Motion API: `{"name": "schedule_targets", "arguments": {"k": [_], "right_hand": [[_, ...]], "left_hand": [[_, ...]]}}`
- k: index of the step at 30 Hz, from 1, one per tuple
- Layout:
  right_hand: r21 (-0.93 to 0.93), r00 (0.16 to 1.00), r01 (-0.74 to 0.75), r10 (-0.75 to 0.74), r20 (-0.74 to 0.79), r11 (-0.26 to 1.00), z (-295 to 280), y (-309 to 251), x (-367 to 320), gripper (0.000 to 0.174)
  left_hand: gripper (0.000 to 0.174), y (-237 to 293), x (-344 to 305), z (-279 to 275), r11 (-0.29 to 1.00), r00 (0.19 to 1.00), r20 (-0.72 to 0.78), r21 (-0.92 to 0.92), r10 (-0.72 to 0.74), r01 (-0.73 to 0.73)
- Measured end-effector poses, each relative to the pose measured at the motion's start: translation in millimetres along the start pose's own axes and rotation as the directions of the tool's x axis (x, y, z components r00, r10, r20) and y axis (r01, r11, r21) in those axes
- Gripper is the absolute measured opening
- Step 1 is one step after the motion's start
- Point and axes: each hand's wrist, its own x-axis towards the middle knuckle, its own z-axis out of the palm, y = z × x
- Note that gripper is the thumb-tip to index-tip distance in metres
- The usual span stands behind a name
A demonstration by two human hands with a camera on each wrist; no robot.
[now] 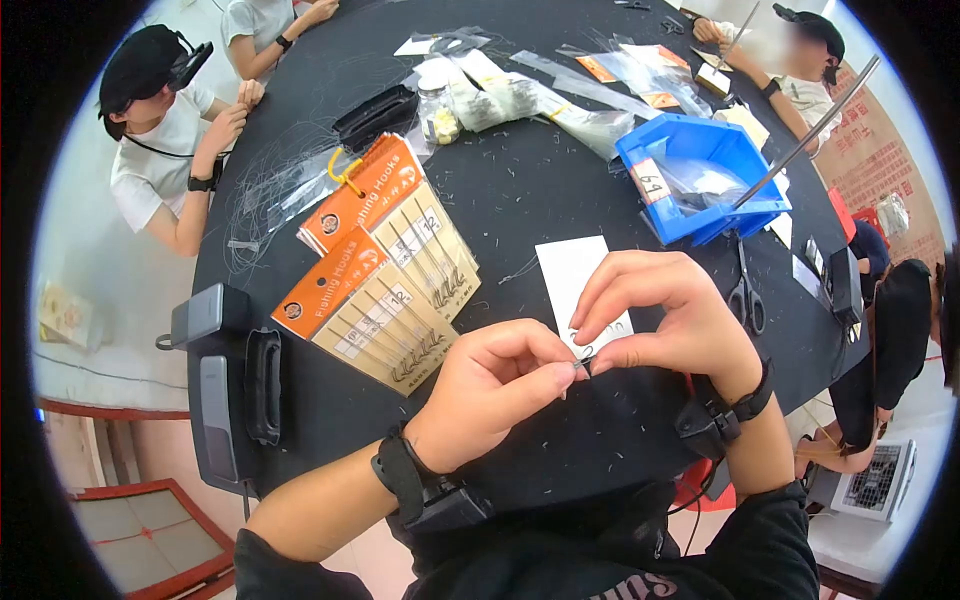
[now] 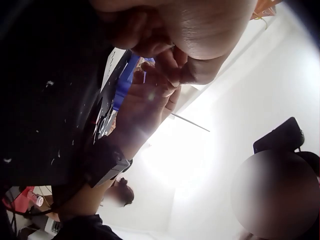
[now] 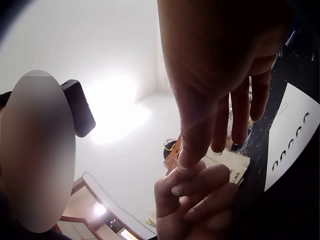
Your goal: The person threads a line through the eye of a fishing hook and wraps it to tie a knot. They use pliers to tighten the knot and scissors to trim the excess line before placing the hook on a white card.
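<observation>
Left thumb and forefinger of the left hand (image 1: 490,395) pinch a small hook-like piece (image 1: 584,366) in the head view; its exact shape is too small to tell. Close against it is the thumb of the right hand (image 1: 665,310), whose fingers arch above with a gap to the thumb. Under the right hand lies a white card (image 1: 566,275), which shows a row of dark hooks in the right wrist view. Both hands, left (image 2: 200,30) and right (image 2: 145,110), meet at the fingertips in the left wrist view, where the piece is hidden.
Orange-topped hook packets (image 1: 350,300) stand left of the hands. A blue bin (image 1: 700,145), scissors (image 1: 745,295), a jar (image 1: 437,115) and clear bags lie farther out. Black devices (image 1: 218,400) sit at the left edge. Other people are around the table.
</observation>
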Motion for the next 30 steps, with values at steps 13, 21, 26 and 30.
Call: {"name": "schedule_targets", "arguments": {"k": [13, 21, 26, 30], "right_hand": [[-0.074, 0.996, 0.054, -0.059, -0.060, 0.996, 8.3, 2.4, -4.1, 0.016], [-0.075, 0.996, 0.040, -0.045, -0.074, 0.996, 11.0, 4.5, -5.4, 0.014], [-0.096, 0.994, 0.061, -0.070, -0.090, 0.994, 11.0, 5.2, -5.5, 0.014], [-0.107, 0.994, 0.059, -0.069, -0.090, 0.993, 10.1, 4.6, -6.3, 0.014]], "left_hand": [[0.007, 7.3, 0.8, 7.0, 0.996, 0.997, -0.056, 0.064, -0.061, 0.065], [0.007, 7.3, 0.8, 6.0, 0.995, 0.995, -0.044, 0.053, -0.086, 0.089], [0.009, 8.6, 1.8, 4.9, 0.993, 0.995, -0.037, 0.073, -0.091, 0.093], [0.010, 3.4, 3.2, 5.1, 0.997, 0.998, -0.037, 0.067, -0.048, 0.050]]}}
